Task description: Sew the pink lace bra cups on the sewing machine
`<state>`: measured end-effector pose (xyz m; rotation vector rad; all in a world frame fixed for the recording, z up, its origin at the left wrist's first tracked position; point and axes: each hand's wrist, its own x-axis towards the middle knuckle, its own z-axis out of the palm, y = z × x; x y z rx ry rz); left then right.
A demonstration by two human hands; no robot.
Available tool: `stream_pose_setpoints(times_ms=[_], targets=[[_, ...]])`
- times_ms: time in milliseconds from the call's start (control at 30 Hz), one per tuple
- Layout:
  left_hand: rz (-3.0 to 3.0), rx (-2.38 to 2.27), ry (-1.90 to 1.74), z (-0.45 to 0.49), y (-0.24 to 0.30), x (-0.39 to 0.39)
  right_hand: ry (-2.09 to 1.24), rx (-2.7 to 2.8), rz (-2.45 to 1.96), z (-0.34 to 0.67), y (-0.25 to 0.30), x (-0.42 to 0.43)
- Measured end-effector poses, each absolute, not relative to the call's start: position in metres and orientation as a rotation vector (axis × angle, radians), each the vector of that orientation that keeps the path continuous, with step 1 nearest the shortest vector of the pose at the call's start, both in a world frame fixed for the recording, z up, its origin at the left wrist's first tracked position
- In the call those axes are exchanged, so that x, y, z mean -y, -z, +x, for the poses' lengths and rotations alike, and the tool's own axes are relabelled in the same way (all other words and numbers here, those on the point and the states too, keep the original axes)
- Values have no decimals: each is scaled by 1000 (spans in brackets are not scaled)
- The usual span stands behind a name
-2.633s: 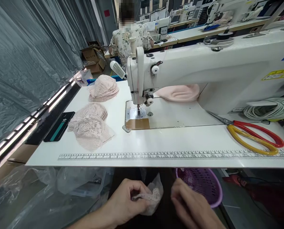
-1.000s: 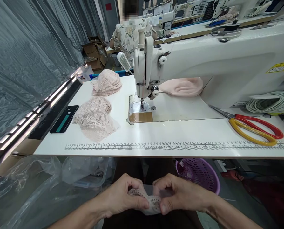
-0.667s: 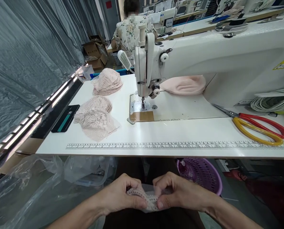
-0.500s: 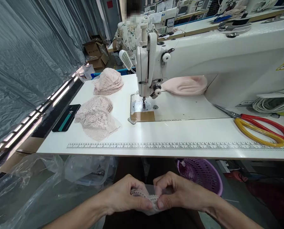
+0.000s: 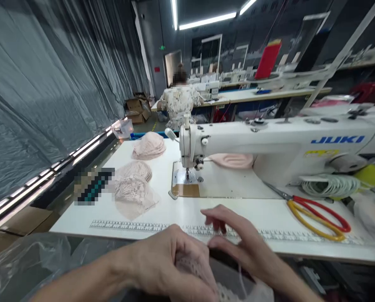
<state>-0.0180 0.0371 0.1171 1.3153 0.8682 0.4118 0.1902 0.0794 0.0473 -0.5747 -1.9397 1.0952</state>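
Observation:
A pale pink lace piece with sheer mesh (image 5: pixel 194 265) is gripped in my left hand (image 5: pixel 157 260), just in front of the table's near edge. Fingers and thumb close over its upper part. Slightly above and to the right, my right hand (image 5: pixel 242 237) has its fingers and thumb apart, with nothing between them. Sheer mesh from the same piece hangs below the right hand, and a thin pale strand shows there. Whether the right palm touches the mesh I cannot tell.
Behind my hands stands a white sewing machine (image 5: pixel 231 140). Lace cups (image 5: pixel 134 188) and a pink stack (image 5: pixel 149 146) lie left of it. Scissors (image 5: pixel 316 218) rest on the right, over a printed ruler (image 5: pixel 127 225). A person (image 5: pixel 178 100) sits beyond the table.
Both hands have risen from my lap toward the table edge. My right hand has let go of the lace piece and opened; the left keeps its grip. The view has tilted up.

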Motion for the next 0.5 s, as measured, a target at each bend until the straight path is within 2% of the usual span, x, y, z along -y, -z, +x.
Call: stream_pose_setpoints(times_ms=[67, 133, 233, 500], targets=[[1270, -891, -467, -17, -115, -53, -619, 1958, -417, 178, -30, -92], [1177, -967, -480, -19, -105, -69, -427, 1882, -287, 166, -12, -101], [1139, -1031, -459, -26, -91, -84, -419, 1895, -273, 158, 2, -103], [1143, -1037, -346, -38, -86, -103, -493, 2068, -558, 166, -8, -107]])
